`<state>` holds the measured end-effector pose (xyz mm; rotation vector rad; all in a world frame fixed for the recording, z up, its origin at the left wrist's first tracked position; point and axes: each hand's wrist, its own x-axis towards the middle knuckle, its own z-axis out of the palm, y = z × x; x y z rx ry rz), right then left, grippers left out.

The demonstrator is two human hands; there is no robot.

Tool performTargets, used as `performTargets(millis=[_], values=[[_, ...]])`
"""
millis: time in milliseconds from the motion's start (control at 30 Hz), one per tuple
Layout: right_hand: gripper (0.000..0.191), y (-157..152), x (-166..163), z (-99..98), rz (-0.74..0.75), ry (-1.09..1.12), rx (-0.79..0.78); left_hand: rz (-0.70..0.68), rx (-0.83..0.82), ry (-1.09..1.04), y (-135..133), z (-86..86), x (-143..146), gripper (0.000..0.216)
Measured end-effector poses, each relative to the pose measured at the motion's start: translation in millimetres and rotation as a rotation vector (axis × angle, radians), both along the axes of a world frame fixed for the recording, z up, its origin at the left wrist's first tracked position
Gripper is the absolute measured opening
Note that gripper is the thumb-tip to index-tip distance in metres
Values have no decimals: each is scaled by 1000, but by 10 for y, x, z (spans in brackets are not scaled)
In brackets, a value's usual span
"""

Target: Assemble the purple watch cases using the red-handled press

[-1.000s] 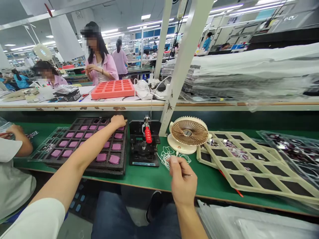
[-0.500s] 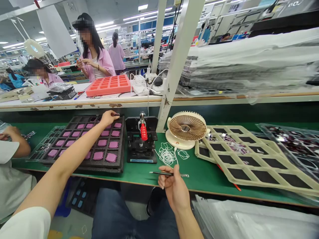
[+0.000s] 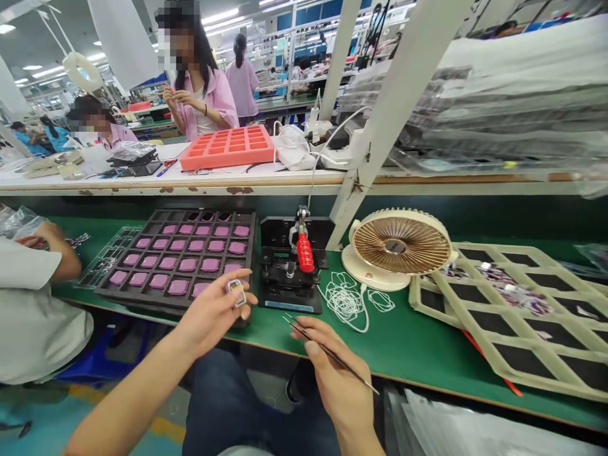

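Observation:
My left hand [image 3: 213, 310] is closed on a small square part [image 3: 236, 292], pinched between thumb and fingers just in front of the near right corner of a black foam tray [image 3: 142, 294] filled with several purple pads. My right hand [image 3: 332, 373] grips thin metal tweezers [image 3: 327, 353], tips pointing left toward the part, over the front edge of the green bench. A black toggle press with a red handle [image 3: 304, 253] stands just behind both hands.
A small beige desk fan [image 3: 396, 248] and a tangle of white cord [image 3: 349, 301] lie right of the press. Beige compartment trays [image 3: 503, 316] cover the right bench. A co-worker's arm [image 3: 47, 250] rests at left. A red tray [image 3: 228, 147] sits on the upper shelf.
My left hand drew back from the far right of the black tray to its near edge, now holding a small part. My right hand turned the tweezers toward it.

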<state>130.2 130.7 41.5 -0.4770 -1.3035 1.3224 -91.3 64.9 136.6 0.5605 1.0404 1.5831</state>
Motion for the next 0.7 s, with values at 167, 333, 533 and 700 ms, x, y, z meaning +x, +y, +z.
performTargets(millis=[167,333,533,700], values=[[42,-149,-47,265,-119,-148,345,-119,-27,-34,-171,-217,405,57],[56,-190,-37,290,-73,-234,517,-115,-105,155,-195,-354,610,47],[54,-216,29,214,-57,-283,528,-124,-128,283,-223,-318,675,50],[57,-235,62,187,-60,-291,526,-131,-152,329,-253,-323,679,49]])
